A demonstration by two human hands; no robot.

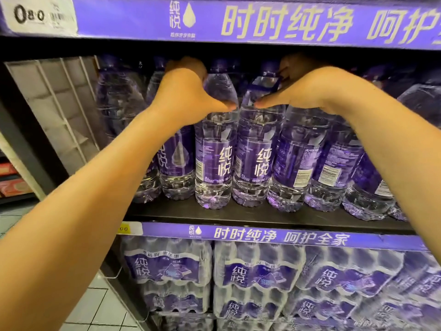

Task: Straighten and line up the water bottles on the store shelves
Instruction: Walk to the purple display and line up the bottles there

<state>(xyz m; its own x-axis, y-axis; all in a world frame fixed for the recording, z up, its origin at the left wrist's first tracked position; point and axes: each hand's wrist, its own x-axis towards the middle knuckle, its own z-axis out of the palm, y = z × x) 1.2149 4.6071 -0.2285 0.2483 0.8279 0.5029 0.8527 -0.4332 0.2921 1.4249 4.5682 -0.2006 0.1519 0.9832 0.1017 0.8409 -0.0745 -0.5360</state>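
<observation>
A row of clear water bottles with purple labels stands on the dark middle shelf [238, 215]. My left hand [183, 91] grips the shoulder of one front bottle [214, 161], thumb across its front and fingers behind the neck. My right hand [298, 89] grips the neighbouring bottle [255, 161] the same way, by its purple carry strap. Both bottles stand upright, side by side, labels facing me. The bottles to their right [331, 168] are turned so their barcodes show.
A purple price strip [238, 20] of the shelf above hangs close over the bottle caps. Shrink-wrapped bottle packs [253, 275] fill the shelf below. A white wire divider [59, 103] closes the shelf's left end. Tiled floor [95, 306] lies at lower left.
</observation>
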